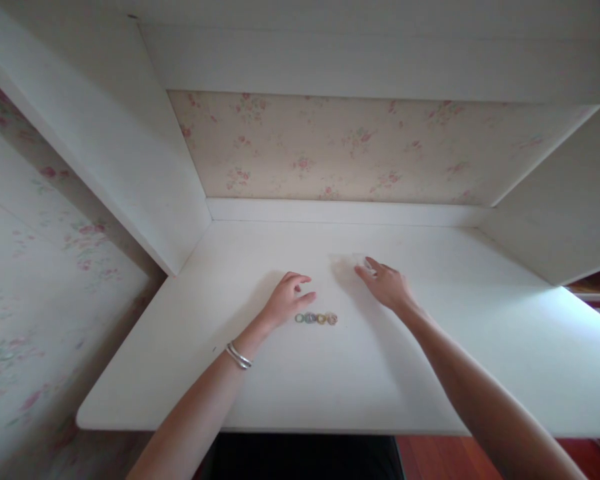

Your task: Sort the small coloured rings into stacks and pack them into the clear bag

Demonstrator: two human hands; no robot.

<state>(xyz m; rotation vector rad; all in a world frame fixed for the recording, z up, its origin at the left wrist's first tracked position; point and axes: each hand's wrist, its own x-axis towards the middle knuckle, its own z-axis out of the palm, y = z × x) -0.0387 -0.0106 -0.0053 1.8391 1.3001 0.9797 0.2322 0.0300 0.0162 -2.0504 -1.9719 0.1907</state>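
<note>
A row of several small rings, possibly coiled hair ties, lies flat on the white desk: a green ring [299, 319] at the left, then a greyish ring [310, 318], a yellowish ring [321, 319] and a pinkish ring [332, 319]. Just above and left of the row is my left hand [284, 298], fingers curved and apart, holding nothing. Farther back and to the right, my right hand [386, 283] has its thumb and fingers around a small clear, see-through thing [361, 261]. Its exact kind is hard to make out against the white surface.
The white desk [280, 380] has a raised back ledge [345, 211] and white side panels [140, 153] at left and right. Flowered wallpaper [325, 147] covers the wall behind. A shelf [360, 60] overhangs the back. Reddish wood floor [440, 457] shows below the front edge.
</note>
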